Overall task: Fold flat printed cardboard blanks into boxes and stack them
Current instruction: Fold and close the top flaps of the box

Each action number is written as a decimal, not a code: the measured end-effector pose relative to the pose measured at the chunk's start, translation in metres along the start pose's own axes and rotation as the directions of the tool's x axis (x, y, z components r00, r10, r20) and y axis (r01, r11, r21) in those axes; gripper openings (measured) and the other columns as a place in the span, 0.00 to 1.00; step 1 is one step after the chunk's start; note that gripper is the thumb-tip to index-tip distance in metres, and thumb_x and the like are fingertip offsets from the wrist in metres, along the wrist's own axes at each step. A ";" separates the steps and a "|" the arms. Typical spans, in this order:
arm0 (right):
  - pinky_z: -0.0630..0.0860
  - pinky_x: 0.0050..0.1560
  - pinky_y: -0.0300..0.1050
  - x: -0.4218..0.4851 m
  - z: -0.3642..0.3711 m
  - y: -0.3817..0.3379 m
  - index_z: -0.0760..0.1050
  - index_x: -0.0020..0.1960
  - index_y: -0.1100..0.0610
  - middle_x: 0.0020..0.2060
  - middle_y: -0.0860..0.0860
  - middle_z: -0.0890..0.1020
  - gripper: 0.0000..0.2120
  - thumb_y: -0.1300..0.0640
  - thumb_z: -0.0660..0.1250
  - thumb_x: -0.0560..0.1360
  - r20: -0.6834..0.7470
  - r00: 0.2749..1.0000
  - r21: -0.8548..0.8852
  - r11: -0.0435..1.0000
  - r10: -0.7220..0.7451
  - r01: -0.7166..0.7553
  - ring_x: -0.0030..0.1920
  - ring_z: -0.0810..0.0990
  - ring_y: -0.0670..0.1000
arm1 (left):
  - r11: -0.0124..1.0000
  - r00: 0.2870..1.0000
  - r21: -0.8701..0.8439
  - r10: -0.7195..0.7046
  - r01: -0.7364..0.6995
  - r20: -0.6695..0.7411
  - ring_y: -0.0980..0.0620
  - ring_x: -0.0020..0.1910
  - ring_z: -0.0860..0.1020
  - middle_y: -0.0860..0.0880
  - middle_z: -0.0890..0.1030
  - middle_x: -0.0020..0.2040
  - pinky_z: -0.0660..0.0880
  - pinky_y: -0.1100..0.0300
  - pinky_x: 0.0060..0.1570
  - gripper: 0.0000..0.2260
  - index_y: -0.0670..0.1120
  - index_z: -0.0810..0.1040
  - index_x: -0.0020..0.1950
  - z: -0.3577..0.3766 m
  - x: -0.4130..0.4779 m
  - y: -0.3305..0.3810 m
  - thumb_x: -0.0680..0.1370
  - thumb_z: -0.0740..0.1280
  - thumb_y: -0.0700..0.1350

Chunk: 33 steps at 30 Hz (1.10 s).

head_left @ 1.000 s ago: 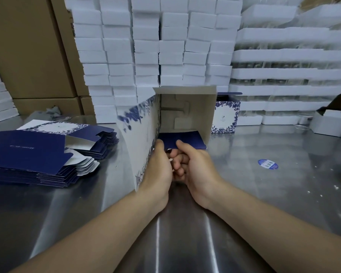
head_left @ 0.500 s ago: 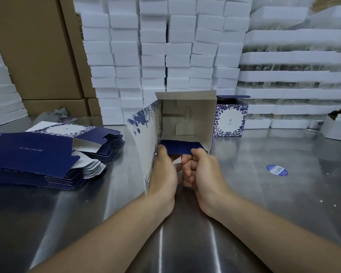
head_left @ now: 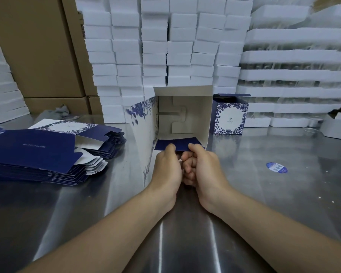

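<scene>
Mid-fold, both hands on the bottom flap of one half-built printed box.

The half-built box lies on its side on the steel table, open end toward the camera, just past the hands. Since a second ago its navy flap looks shallower and the hands have barely shifted, so I judge the flap fold is still in hand and the box is not yet closed or stacked. The left hand and right hand both pinch the flap edge, thumbs on top. The right fingers are curled beneath; the left fingers are mostly hidden. Counts: 1 box in hand, 1 finished box standing just beside it on the right, 2 piles of flat blanks at left with too many sheets to count, and 1 blue sticker.
</scene>
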State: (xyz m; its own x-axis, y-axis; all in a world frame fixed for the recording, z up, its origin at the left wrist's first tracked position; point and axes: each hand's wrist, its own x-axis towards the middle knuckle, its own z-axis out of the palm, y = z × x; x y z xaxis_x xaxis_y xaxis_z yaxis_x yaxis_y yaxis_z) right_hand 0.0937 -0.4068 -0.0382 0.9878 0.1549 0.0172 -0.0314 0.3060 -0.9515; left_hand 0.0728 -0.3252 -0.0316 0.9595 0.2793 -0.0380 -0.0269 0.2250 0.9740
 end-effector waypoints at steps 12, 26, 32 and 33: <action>0.60 0.23 0.37 0.003 -0.001 0.003 0.75 0.36 0.59 0.21 0.51 0.69 0.20 0.57 0.55 0.84 -0.086 0.996 0.056 0.998 -0.008 0.013 0.20 0.62 0.48 | 0.981 0.988 -0.126 -0.154 0.150 -0.029 0.45 0.24 0.80 0.43 0.85 0.33 0.78 0.57 0.23 0.27 0.46 0.70 0.72 -0.002 0.002 0.002 0.86 0.53 0.66; 0.64 0.24 0.40 0.002 -0.005 -0.004 0.77 0.35 0.57 0.23 0.52 0.72 0.19 0.52 0.63 0.82 0.065 0.995 0.072 0.994 0.082 -0.087 0.21 0.65 0.48 | 0.966 0.985 -0.229 -0.142 0.116 -0.101 0.47 0.20 0.76 0.41 0.87 0.36 0.74 0.59 0.21 0.23 0.48 0.64 0.79 -0.004 0.012 -0.004 0.87 0.51 0.57; 0.65 0.24 0.39 0.004 -0.007 -0.002 0.77 0.38 0.60 0.24 0.51 0.72 0.15 0.58 0.61 0.82 0.071 0.995 0.059 0.995 0.070 -0.075 0.22 0.66 0.47 | 0.968 0.988 -0.215 -0.145 0.129 -0.059 0.47 0.22 0.75 0.41 0.84 0.34 0.74 0.58 0.26 0.18 0.46 0.74 0.60 -0.004 0.011 -0.003 0.86 0.54 0.59; 0.64 0.24 0.39 0.005 -0.006 -0.001 0.77 0.38 0.59 0.24 0.51 0.72 0.15 0.59 0.61 0.83 0.071 0.995 0.060 0.996 0.064 -0.069 0.22 0.66 0.47 | 0.970 0.990 -0.212 -0.133 0.119 -0.054 0.46 0.22 0.75 0.42 0.82 0.32 0.74 0.57 0.27 0.17 0.46 0.74 0.58 -0.004 0.011 -0.002 0.86 0.56 0.59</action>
State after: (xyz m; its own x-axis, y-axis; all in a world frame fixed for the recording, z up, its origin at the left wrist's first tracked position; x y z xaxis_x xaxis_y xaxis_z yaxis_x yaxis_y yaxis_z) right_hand 0.0994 -0.4124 -0.0388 0.9703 0.2407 -0.0223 -0.1084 0.3508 -0.9302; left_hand 0.0819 -0.3193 -0.0352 0.9380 0.2967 -0.1791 0.0285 0.4489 0.8931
